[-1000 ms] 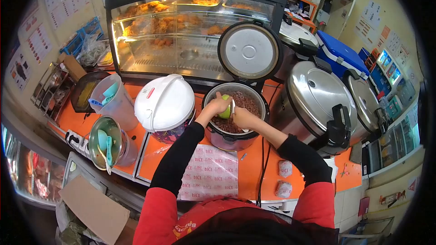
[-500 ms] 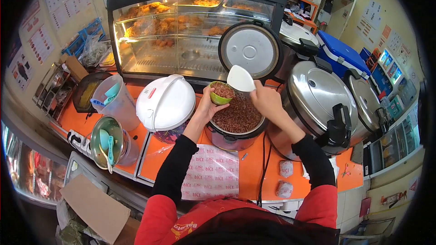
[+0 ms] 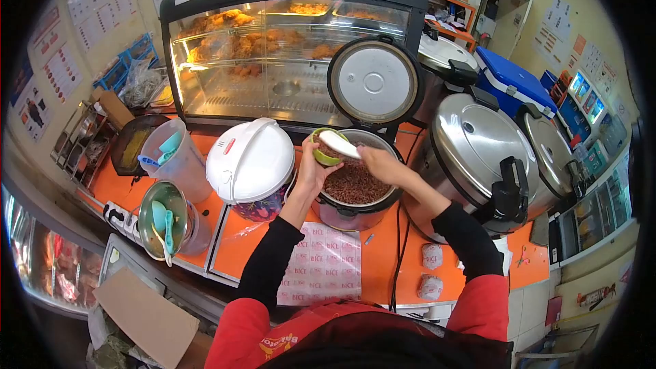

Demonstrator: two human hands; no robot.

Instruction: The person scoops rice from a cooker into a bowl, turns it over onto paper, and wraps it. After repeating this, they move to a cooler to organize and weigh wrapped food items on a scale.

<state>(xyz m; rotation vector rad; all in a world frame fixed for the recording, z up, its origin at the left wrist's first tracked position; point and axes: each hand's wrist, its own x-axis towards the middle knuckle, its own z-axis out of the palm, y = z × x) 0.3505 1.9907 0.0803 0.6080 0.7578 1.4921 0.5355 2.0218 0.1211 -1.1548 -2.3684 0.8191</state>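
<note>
My left hand (image 3: 311,167) is closed round a small green bowl (image 3: 329,158) with reddish-brown rice in it, at the left rim of an open rice cooker (image 3: 348,216). In my right hand (image 3: 380,164) is a white rice paddle (image 3: 339,143), its blade lying over the bowl's top and hiding part of the rice there. Beneath both hands, brown rice (image 3: 357,184) fills the cooker's pot. The raised cooker lid (image 3: 374,82) stands open behind it. Printed wrapping paper (image 3: 318,266) lies flat in front of the cooker.
A white-lidded rice cooker (image 3: 250,160) stands to the left, and a large steel cooker (image 3: 478,150) to the right. Behind is a glass display case (image 3: 287,89) with fried food. Two wrapped bundles (image 3: 431,255) sit front right. A steel bowl (image 3: 164,215) holds utensils at left.
The paddle has come down from above the bowl's right side onto its top, its blade tilting flatter. My right hand has moved left and lower; my left hand still holds the bowl.
</note>
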